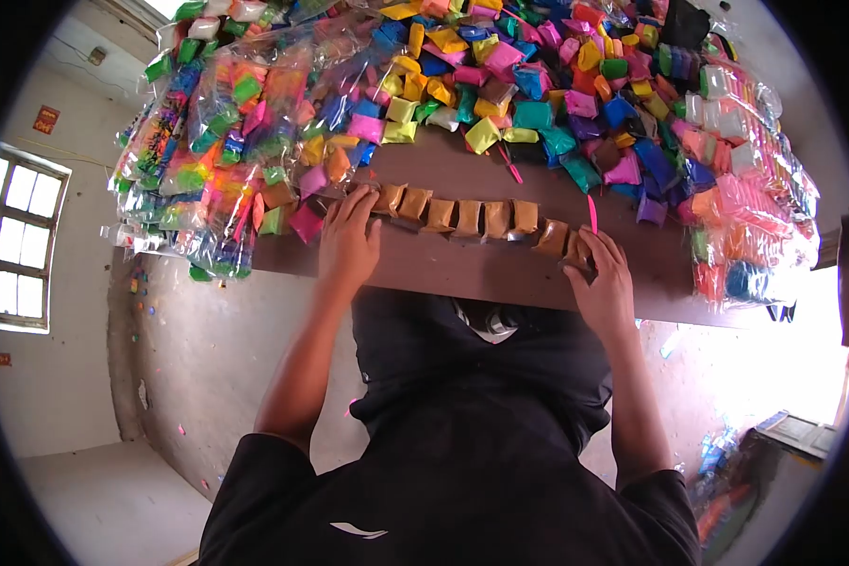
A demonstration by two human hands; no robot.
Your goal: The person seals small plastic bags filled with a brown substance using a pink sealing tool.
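A slightly curved row of small brown packets (468, 218) in clear wrapping lies along the near part of the brown table (424, 262). At the row's left end is my left hand (351, 236), its fingers and thumb closed on the end packet. My right hand (599, 272) grips the packet at the right end between thumb and bent fingers, which partly hide it. Just above the right fingers a thin pink stick (591, 213) points upward. A small gap splits the row right of its middle.
Many colourful wrapped packets (534, 115) are heaped across the table's far side. Clear bags of packets stand at the left (226, 160) and right (740, 160). Another pink stick (513, 170) lies before the heap. The table's front edge runs close to my body.
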